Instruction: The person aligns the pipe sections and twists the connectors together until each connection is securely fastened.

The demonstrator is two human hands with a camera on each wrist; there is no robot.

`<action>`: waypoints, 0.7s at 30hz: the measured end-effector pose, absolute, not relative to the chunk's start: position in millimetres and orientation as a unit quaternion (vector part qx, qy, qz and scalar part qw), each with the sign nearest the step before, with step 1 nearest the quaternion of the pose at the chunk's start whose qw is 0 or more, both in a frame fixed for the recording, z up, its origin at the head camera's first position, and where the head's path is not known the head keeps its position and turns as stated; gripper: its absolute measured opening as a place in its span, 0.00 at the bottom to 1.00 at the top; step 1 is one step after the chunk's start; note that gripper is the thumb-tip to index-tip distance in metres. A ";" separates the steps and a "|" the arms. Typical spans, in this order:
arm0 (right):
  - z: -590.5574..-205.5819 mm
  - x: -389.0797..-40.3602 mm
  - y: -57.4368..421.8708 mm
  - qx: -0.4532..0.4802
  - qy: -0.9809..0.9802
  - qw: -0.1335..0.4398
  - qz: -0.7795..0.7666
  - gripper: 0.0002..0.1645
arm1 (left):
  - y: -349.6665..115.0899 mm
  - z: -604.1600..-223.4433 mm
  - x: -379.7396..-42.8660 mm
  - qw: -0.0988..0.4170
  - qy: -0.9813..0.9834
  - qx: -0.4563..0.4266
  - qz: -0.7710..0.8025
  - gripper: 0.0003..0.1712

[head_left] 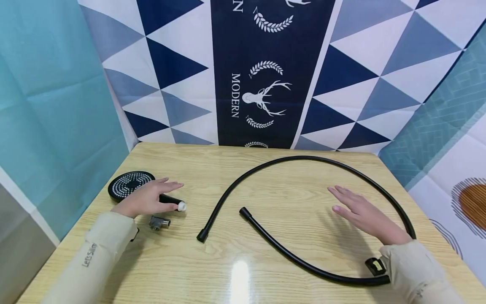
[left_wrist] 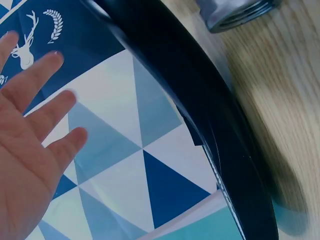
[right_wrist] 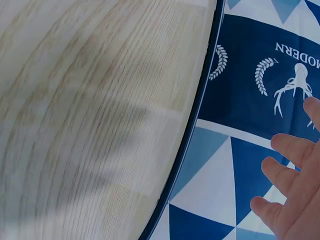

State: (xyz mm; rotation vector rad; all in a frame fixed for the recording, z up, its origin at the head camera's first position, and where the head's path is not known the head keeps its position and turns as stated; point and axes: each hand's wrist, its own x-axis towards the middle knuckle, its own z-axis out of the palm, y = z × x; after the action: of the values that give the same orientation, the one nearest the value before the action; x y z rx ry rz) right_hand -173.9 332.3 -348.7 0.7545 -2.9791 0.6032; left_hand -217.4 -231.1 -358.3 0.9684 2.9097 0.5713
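Note:
A black shower head [head_left: 129, 185] with a pale dotted spray face lies at the left of the table, its handle ending in a white threaded tip [head_left: 182, 206]. My left hand [head_left: 149, 199] is over the handle and partly hides it; in the left wrist view its fingers [left_wrist: 60, 107] are spread with nothing between them. Just nearer than the handle sits a small grey metal fitting [head_left: 159, 223]. On the right, my right hand [head_left: 364, 215] hovers with extended fingers inside the loop of a black shower hose [head_left: 303, 158], holding nothing. The right sleeve covers part of the hose.
Wood-grain table [head_left: 190, 274] runs back to a patterned cloth [head_left: 182, 76] hanging behind it. Teal cloth [head_left: 57, 105] hangs at the left. Both hose ends [head_left: 203, 234] lie near the table's middle. A small black device [head_left: 375, 267] is at the right cuff.

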 end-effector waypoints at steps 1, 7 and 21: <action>-348.3 -175.1 330.7 0.240 -0.951 0.001 0.193 0.33 | -231.5 -357.4 -218.6 0.018 0.929 0.317 0.187 0.33; -345.5 -179.8 315.5 0.249 -0.952 -0.018 0.178 0.33 | -233.9 -353.3 -224.1 0.064 0.922 0.326 0.199 0.31; -343.4 -191.0 281.4 0.297 -0.942 -0.033 0.154 0.34 | -240.0 -369.2 -238.1 0.135 0.902 0.309 0.268 0.31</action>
State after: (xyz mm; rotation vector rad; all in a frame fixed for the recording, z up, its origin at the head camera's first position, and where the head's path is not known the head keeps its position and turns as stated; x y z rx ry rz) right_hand -191.0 281.4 -343.4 0.9533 -3.0219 0.4929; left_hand -238.1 -240.0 -369.2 0.8948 2.6139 0.7770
